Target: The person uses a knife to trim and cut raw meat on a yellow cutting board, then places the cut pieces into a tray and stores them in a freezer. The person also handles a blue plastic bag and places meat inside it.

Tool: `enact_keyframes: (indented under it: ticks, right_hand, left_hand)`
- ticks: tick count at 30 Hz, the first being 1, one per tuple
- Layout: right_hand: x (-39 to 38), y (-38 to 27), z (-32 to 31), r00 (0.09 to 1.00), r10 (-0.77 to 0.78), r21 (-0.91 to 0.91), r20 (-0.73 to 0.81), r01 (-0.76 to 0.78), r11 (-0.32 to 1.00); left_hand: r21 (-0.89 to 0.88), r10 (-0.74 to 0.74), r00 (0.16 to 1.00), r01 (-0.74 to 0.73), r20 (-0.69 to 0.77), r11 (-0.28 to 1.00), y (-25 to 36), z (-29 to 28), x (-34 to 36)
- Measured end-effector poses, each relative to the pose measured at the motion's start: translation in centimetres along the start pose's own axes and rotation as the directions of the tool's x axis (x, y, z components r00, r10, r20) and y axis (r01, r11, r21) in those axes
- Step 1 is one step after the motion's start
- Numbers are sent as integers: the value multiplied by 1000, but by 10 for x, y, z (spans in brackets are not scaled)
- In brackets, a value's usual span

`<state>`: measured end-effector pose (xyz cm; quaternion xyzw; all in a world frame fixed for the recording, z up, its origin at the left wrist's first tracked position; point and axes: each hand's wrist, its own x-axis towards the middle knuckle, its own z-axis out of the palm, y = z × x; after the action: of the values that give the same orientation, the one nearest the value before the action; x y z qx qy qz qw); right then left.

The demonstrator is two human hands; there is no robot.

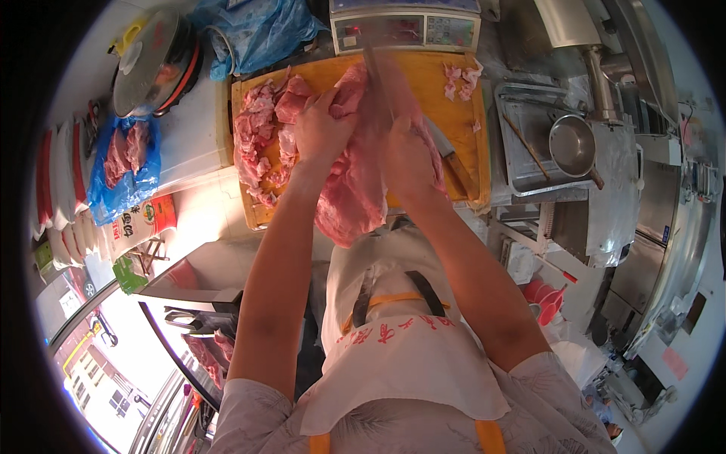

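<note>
In the head view, the meat slab [349, 203] is laid on the board [452, 112] between both hands, its long axis pointed away from the body. It is pressed by the left hand [325, 130], whose grip cannot be told; a blurred knife [370, 64] is clasped by the right hand [408, 151].

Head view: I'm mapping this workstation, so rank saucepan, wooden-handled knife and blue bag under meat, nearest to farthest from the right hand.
1. Wooden-handled knife: on the board, right of the right hand.
2. Saucepan: right, past the board.
3. Blue bag with meat: far left.
</note>
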<state>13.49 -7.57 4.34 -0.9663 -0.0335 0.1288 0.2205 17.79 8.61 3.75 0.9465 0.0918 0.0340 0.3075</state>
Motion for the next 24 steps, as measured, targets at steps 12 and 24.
enact_keyframes:
  ticks: [12, 24]
  right_hand:
    - [65, 13, 53, 990, -137, -13, -43, 136, 991]
    - [57, 12, 5, 996, 17, 179, 86, -33, 983]
  left_hand:
    - [-78, -20, 996, 13, -88, 997, -18, 11, 24]
    - [-346, -284, 949, 222, -139, 911, 9, 11, 14]
